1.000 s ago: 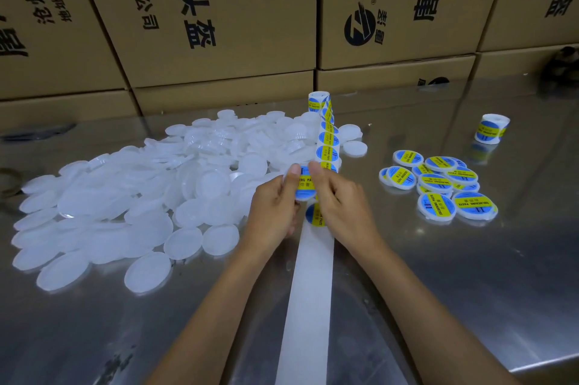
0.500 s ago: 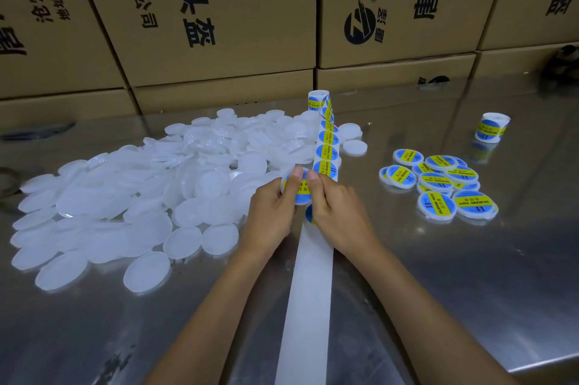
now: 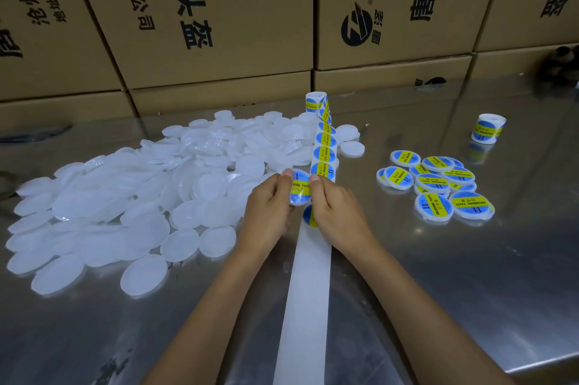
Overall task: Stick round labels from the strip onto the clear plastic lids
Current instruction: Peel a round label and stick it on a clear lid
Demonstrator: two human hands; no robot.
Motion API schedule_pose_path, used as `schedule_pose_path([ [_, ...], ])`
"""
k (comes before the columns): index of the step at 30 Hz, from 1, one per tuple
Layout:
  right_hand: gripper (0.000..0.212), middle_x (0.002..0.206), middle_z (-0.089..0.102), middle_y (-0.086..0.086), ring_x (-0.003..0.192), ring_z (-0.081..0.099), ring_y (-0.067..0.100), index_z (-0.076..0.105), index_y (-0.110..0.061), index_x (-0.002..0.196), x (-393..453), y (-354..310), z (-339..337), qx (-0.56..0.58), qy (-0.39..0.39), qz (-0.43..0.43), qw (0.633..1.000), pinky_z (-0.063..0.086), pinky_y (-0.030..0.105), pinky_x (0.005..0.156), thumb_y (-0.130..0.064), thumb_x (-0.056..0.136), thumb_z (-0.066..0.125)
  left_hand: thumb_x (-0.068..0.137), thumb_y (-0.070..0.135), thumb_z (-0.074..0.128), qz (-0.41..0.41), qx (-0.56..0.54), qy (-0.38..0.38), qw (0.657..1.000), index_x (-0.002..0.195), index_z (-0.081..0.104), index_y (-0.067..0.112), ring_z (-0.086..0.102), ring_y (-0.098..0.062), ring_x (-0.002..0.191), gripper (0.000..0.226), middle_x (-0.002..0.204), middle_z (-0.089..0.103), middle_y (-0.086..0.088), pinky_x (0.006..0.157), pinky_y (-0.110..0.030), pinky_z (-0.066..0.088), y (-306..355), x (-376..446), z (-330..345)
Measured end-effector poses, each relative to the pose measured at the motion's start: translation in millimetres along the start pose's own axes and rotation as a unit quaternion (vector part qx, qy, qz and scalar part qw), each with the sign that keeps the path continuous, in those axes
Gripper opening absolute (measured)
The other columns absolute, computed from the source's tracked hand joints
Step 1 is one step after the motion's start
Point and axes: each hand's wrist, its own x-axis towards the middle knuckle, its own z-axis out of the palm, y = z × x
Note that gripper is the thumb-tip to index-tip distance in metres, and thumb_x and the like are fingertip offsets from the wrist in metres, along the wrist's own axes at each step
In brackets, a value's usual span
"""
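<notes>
A clear plastic lid with a blue and yellow round label (image 3: 300, 188) on it sits between my two hands at the table's middle. My left hand (image 3: 270, 206) grips its left side, thumb on the top edge. My right hand (image 3: 336, 212) presses its thumb on the label's right edge and covers part of the label strip (image 3: 324, 149). The strip runs from a small roll (image 3: 315, 101) at the back down to my hands. Below them, its bare white backing (image 3: 308, 284) trails toward me. One more label (image 3: 307, 215) peeks out under my right hand.
A large heap of bare lids (image 3: 131, 196) covers the steel table (image 3: 454, 290) on the left. Several labelled lids (image 3: 435, 184) lie in a cluster on the right. A second label roll (image 3: 487, 128) stands at the back right. Cardboard boxes (image 3: 219, 14) wall off the back.
My hands and the lid have lifted slightly away from me along the strip. The thumbs have shifted on the label, and more of its face shows between them.
</notes>
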Motion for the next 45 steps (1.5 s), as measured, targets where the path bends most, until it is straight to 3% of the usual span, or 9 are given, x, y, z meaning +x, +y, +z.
schedule_pose_path([
  [6,0.039,0.069,0.061,-0.003,0.067,0.052,0.016,0.039,-0.035,0.069,-4,-2,0,-0.01,-0.039,-0.025,0.999,0.039,0.034,0.062,-0.04,0.106,0.029,0.098,0.054,0.054,0.02,0.048,0.016,0.999,0.061,0.051,0.017,0.039,-0.018,0.035,0.052,0.041,0.04,0.002,0.039,-0.022,0.032,0,-2,-4],
  [10,0.06,0.072,0.063,0.01,0.073,0.057,0.025,0.051,-0.007,0.075,-3,-3,-3,0.014,-0.055,0.009,0.998,0.047,0.04,0.07,-0.059,0.099,0.034,0.105,0.048,0.042,0.039,0.054,0.022,0.997,0.074,0.054,0.003,0.041,-0.02,0.047,0.056,0.043,0.042,0.006,0.055,-0.037,0.036,-3,-1,0],
  [14,0.066,0.067,0.048,0.022,0.061,0.038,0.022,0.047,0.011,0.074,-2,-7,-5,0.113,-0.089,0.035,0.989,0.034,0.034,0.06,-0.05,0.098,0.05,0.108,0.041,0.036,0.031,0.039,0.042,0.998,0.063,0.051,0.017,0.045,-0.014,0.046,0.053,0.042,0.047,0.007,0.051,-0.03,0.034,-4,-1,1],
  [19,0.055,0.049,0.044,-0.009,0.049,0.038,0.006,0.049,0.002,0.074,0,-4,-7,0.125,-0.063,0.049,0.989,0.032,0.021,0.052,-0.045,0.101,0.047,0.107,0.041,0.04,-0.023,0.029,-0.031,0.999,0.081,0.053,0.002,0.04,-0.017,0.039,0.049,0.048,0.043,0.0,0.04,-0.025,0.035,0,0,-1],
  [26,0.049,0.059,0.046,0.0,0.054,0.04,0.006,0.047,-0.005,0.071,4,4,-7,0.107,-0.028,0.053,0.992,0.034,0.018,0.052,-0.041,0.104,0.042,0.1,0.013,0.06,-0.083,-0.113,-0.159,0.977,0.1,0.054,0.006,0.053,-0.02,0.048,0.009,0.065,0.049,-0.005,0.048,-0.029,0.048,2,-1,-6],
  [32,0.052,0.063,0.046,0.001,0.061,0.042,0.013,0.05,-0.005,0.072,11,9,-12,0.133,0.057,0.117,0.983,0.035,0.028,0.058,-0.045,0.104,0.04,0.095,-0.001,0.06,-0.087,-0.148,-0.108,0.979,0.117,0.054,0.006,0.063,-0.022,0.056,0.023,0.077,0.066,-0.014,0.057,-0.029,0.056,-1,0,-5],
  [34,0.049,0.059,0.045,-0.002,0.053,0.04,0.012,0.05,-0.011,0.07,17,14,-19,0.209,0.104,0.189,0.954,0.034,0.026,0.051,-0.045,0.104,0.04,0.095,0.0,0.058,-0.088,-0.133,-0.086,0.983,0.119,0.057,0.009,0.064,-0.023,0.058,0.025,0.074,0.067,-0.011,0.058,-0.031,0.057,-3,2,-6],
  [39,0.033,0.064,0.049,0.001,0.045,0.042,0.01,0.054,-0.014,0.08,24,30,-40,0.456,0.147,0.326,0.815,0.035,0.019,0.039,-0.028,0.106,0.041,0.098,0.001,0.053,-0.056,-0.027,-0.047,0.997,0.112,0.058,0.011,0.065,-0.024,0.061,0.018,0.08,0.067,-0.016,0.063,-0.037,0.059,-7,4,-3],
  [45,0.025,0.078,0.05,0.003,0.065,0.048,0.011,0.055,-0.01,0.089,25,38,-51,0.594,0.184,0.351,0.7,0.043,0.019,0.057,-0.018,0.106,0.038,0.095,-0.005,0.046,-0.021,0.04,-0.034,0.998,0.106,0.058,0.016,0.066,-0.018,0.062,0.027,0.084,0.064,-0.012,0.059,-0.032,0.059,-7,4,-2],
])
